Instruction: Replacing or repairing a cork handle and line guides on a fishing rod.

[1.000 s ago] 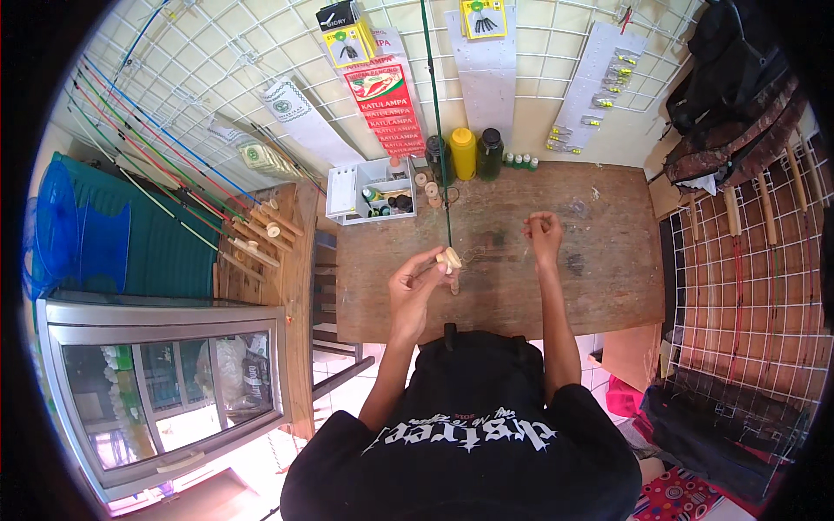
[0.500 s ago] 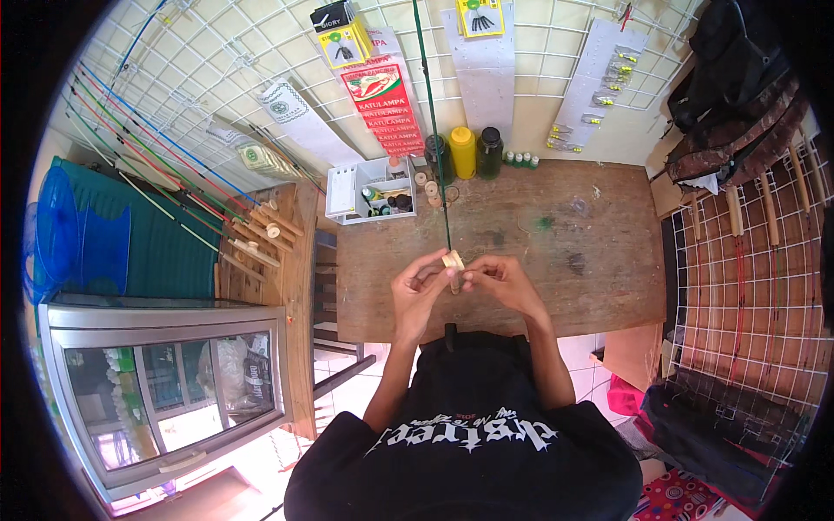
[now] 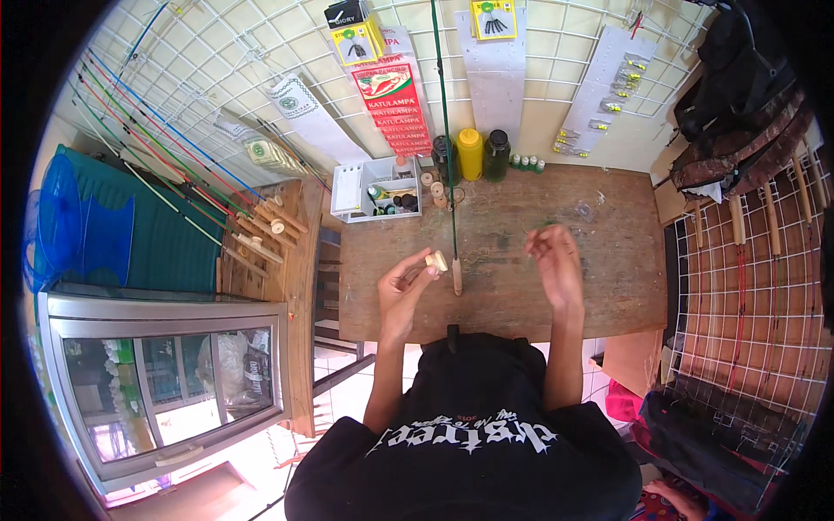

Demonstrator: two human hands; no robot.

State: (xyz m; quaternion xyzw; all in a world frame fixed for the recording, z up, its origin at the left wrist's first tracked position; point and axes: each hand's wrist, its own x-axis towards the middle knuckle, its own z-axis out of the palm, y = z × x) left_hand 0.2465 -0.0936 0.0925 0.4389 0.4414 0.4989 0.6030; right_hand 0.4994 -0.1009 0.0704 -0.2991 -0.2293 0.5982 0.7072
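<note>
My left hand (image 3: 404,291) pinches a small pale wooden spool (image 3: 436,260) between thumb and fingertips above the table. Just right of it, a thin green fishing rod (image 3: 450,156) extends toward the wall, its short wooden handle (image 3: 458,280) nearest me and untouched by either hand. Out to the right of the rod, my right hand (image 3: 559,265) is raised over the tabletop with its fingers curled together. Whatever those fingers may hold is too small to make out.
On the wooden table (image 3: 391,300), a white divided box (image 3: 347,193) holds small bottles. Wooden spools (image 3: 440,198), a yellow bottle (image 3: 470,156) and dark bottles (image 3: 496,158) stand beside it. More rods (image 3: 187,204) lean at left; a glass-fronted cabinet (image 3: 165,317) stands below them. Bags (image 3: 734,130) hang at right.
My hands have come apart: the right moved away to the right, while the left shifted slightly left with the spool. The spool now sits clear of the rod handle.
</note>
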